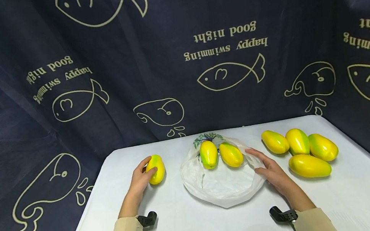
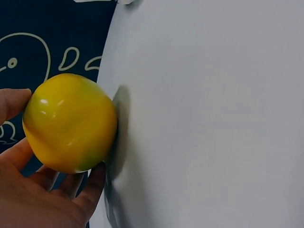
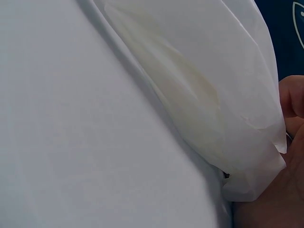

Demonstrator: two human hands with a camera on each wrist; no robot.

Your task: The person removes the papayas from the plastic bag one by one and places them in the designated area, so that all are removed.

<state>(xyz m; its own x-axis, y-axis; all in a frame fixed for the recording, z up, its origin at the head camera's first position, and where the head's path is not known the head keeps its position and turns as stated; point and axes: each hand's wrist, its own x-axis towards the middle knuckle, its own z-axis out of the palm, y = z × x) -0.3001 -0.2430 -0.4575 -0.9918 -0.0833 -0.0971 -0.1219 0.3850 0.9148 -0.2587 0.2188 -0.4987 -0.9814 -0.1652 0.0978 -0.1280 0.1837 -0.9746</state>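
My left hand [image 1: 142,175] grips a yellow-green mango [image 1: 157,169] at the left of the table, fingers and thumb around its sides. In the left wrist view the same mango [image 2: 71,123] shows end-on, close to the white surface. A white plastic bag [image 1: 228,199] lies with its mouth spread open in the middle. Inside it, towards the back, lie one mango [image 1: 208,155] and another mango [image 1: 231,155]. My right hand [image 1: 270,168] holds the bag's right rim, its thumb on the inner side. The bag [image 3: 204,95] hides part of that hand in the right wrist view.
Several more mangoes [image 1: 309,165] lie grouped on the right side of the white table [image 1: 185,227]. Dark cloth [image 1: 150,58] with fish and whale drawings hangs behind and at both sides. A green tree print [image 1: 208,137] shows at the bag's back edge.
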